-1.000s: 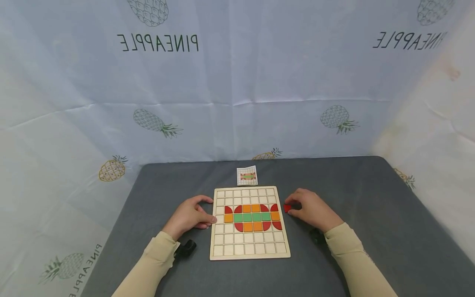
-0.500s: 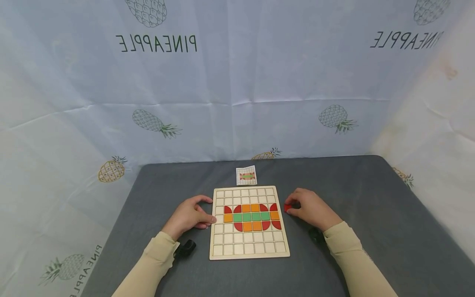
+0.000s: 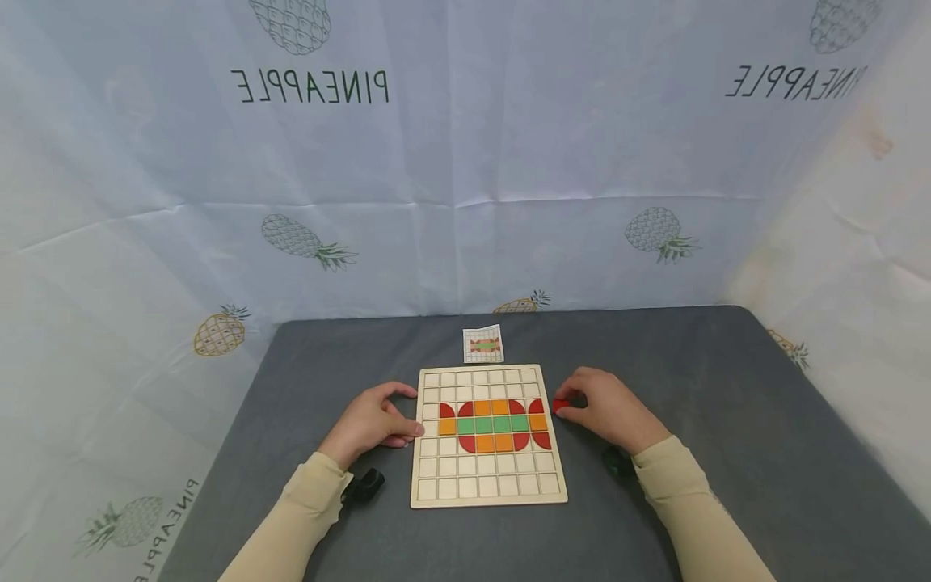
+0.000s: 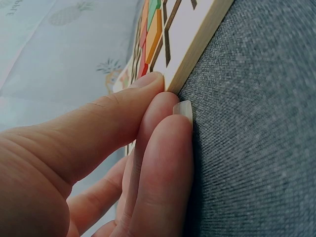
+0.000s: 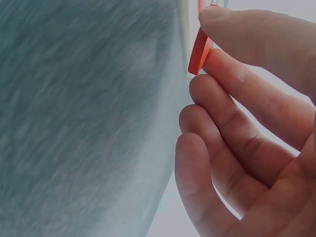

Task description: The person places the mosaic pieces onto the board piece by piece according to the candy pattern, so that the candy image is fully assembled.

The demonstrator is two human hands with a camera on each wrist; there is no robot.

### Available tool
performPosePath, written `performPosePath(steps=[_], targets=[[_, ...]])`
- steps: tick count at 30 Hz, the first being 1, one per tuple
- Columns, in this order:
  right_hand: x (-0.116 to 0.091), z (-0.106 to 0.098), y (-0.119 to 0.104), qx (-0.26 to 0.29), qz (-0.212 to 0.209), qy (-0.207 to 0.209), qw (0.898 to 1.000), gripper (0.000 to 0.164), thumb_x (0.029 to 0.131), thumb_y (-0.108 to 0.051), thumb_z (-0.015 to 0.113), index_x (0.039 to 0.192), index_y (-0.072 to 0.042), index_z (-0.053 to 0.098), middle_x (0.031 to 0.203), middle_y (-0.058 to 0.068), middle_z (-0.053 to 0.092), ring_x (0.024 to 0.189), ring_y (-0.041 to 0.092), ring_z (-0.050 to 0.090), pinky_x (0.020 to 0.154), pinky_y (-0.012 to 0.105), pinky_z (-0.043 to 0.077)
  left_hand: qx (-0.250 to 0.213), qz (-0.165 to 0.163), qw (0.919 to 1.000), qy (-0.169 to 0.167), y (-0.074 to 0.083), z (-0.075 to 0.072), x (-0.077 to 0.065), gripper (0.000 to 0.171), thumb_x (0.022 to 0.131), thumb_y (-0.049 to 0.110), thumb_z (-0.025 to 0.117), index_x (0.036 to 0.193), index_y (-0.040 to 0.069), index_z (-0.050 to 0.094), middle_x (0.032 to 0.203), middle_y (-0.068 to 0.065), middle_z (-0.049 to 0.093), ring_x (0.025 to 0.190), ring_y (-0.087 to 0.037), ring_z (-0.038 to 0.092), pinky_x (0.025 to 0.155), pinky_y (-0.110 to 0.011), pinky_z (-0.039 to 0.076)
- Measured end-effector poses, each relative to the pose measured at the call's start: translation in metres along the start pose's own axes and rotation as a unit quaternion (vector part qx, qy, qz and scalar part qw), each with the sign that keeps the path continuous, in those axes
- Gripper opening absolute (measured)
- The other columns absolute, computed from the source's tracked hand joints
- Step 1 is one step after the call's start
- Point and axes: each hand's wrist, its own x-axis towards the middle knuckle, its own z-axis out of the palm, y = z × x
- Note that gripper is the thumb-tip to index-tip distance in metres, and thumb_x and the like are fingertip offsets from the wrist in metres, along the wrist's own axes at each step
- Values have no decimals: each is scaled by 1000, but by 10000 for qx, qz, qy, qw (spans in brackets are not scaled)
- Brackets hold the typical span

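A square-celled wooden board (image 3: 489, 466) lies on the table with its long side running away from me. Across its middle sits a pattern of green tiles (image 3: 484, 425), orange tiles (image 3: 503, 443) and red rounded tiles (image 3: 541, 440). My left hand (image 3: 369, 422) pinches the board's left edge; in the left wrist view the thumb (image 4: 145, 81) is on top and curled fingers are at the edge. Just off the right edge, my right hand (image 3: 609, 411) holds a small red tile (image 5: 199, 52) between thumb and index finger. The other fingers are loosely bent below it.
A small printed card (image 3: 483, 344) showing a similar coloured pattern lies beyond the board's far edge. The dark grey table (image 3: 691, 364) meets a white pineapple-print cloth (image 3: 465, 259) at its back and sides. Black straps with a camera sit at both wrists.
My right hand has moved slightly left, bringing the red tile closer to the board's right edge. The left hand keeps its place at the board.
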Motion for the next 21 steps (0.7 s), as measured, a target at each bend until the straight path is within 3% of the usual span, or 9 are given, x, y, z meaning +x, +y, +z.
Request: performPosePath(steps=[9,15,21], targets=[[15,15,-44,117,-163,-128,9997,14,91,-23,90,102,-20,82,94,-7,70,85,11,60,80,32,61,10,-4,10000,-13,1,1,0,65,77,13,99,135,20,70,86,-15,69,69,-23,76,65,-35,68],[27,33,-85,141,-731,-251,9969,11,92,-26,89,99,-22,82,93,-11,69,83,6,58,77,28,59,23,17,10000,-42,2,0,0,66,77,14,100,136,19,69,85,-14,68,69,-23,75,65,-35,67],[32,49,-116,64,-1403,-358,9894,13,93,-28,88,101,-19,83,95,-8,70,86,8,60,79,27,59,24,38,9999,-91,3,-2,-3,65,78,15,99,136,18,69,85,-14,68,68,-22,75,65,-35,67]])
